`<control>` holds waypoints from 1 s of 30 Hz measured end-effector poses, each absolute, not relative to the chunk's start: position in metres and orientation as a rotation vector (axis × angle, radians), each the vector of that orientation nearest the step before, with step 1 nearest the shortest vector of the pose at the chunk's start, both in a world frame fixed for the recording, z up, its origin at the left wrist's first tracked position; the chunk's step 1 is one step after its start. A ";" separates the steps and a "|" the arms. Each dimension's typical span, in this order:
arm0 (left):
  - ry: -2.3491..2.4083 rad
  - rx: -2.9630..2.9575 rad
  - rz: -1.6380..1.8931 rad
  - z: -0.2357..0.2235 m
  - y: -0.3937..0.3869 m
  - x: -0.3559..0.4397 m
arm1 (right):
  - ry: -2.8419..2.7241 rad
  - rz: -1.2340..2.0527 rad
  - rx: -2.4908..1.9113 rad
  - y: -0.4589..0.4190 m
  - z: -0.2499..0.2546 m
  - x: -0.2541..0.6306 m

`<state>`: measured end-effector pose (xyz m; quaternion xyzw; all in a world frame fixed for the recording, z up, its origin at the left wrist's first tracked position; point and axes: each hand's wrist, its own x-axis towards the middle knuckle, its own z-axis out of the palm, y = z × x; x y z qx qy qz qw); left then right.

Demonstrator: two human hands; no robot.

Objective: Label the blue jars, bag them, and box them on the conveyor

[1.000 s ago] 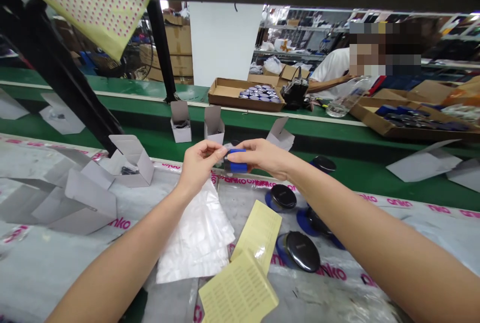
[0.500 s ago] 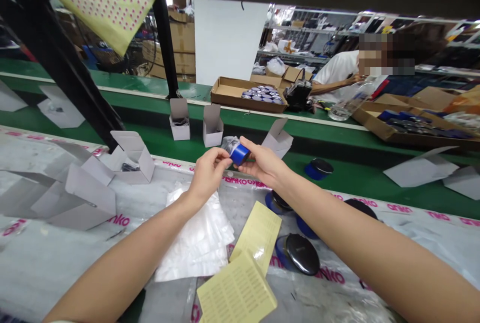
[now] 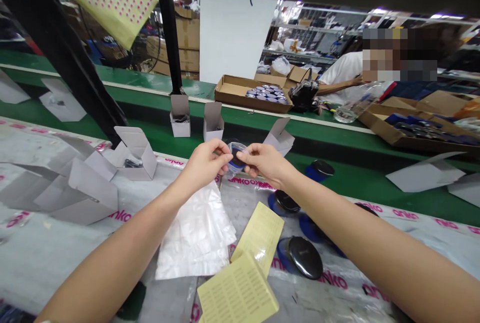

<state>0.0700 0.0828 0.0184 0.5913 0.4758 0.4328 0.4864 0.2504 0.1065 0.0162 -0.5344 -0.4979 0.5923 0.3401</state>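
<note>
Between my two hands, just over the near edge of the green belt, is a round blue-and-black device (image 3: 236, 157) inside a clear plastic bag. My left hand (image 3: 210, 162) pinches the bag's left side between thumb and fingers. On the other side, my right hand (image 3: 264, 164) grips the bagged device, its thumb on the dark face. Below my left hand lies a stack of clear plastic bags (image 3: 193, 235). Yellow sticker sheets (image 3: 238, 288) lie to the right of that stack. Several more blue devices with glossy black tops (image 3: 305, 258) sit under and beside my right forearm.
Open white boxes stand along the green belt (image 3: 150, 118), one white box (image 3: 137, 155) on the near table at left. Beyond the belt are a cardboard tray (image 3: 232, 93) of round parts and another carton (image 3: 405, 128). A co-worker (image 3: 343, 70) sits at far right. A black post (image 3: 75, 58) slants at left.
The device has gone into the clear bag and turned, so its dark face shows instead of its blue side. Both hands stay close together. The view has shifted slightly.
</note>
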 end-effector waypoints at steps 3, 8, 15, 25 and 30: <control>1.236 1.491 0.931 0.025 0.082 0.066 | -1.453 1.421 -1.453 0.111 0.010 0.251; 1.345 1.532 0.834 0.024 0.088 0.053 | -1.825 1.198 -1.465 0.111 0.012 0.248; 1.333 1.527 1.015 0.008 0.113 0.031 | -2.440 0.886 -1.314 0.117 0.020 0.229; 1.486 1.254 1.421 -0.033 0.205 0.045 | -2.233 0.238 -1.200 0.224 0.042 0.192; 1.407 1.252 1.376 -0.045 0.221 0.037 | -2.469 0.134 -1.137 0.242 0.027 0.182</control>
